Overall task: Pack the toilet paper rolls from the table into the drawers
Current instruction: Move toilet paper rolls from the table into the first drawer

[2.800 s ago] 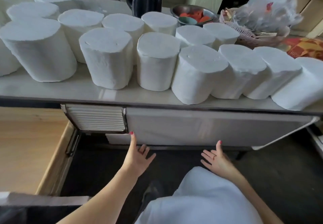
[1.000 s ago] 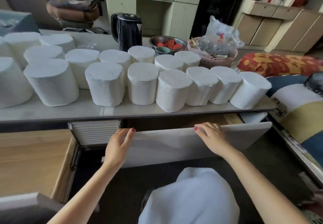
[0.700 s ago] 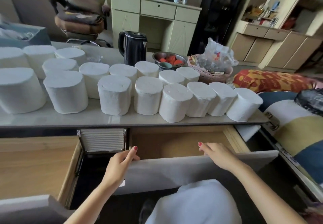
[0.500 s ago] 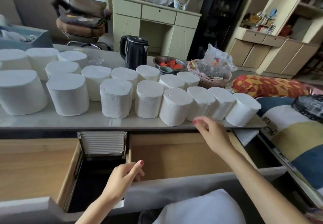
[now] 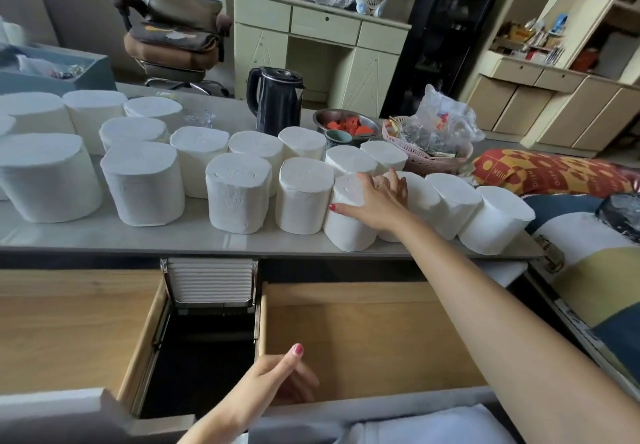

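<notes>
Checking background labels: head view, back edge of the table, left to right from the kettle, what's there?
Black electric kettle → steel bowl of orange-red pieces → pink woven basket holding a clear plastic bag → red-and-yellow patterned packet.

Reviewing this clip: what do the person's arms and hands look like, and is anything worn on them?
Both forearms are bare, no sleeves or gloves. The left hand and the right hand have red-painted nails. The right hand wears a thin ring.

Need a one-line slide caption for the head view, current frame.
Right hand grasps a front-row roll on the table; left hand hangs open over the open, empty right drawer.
</notes>
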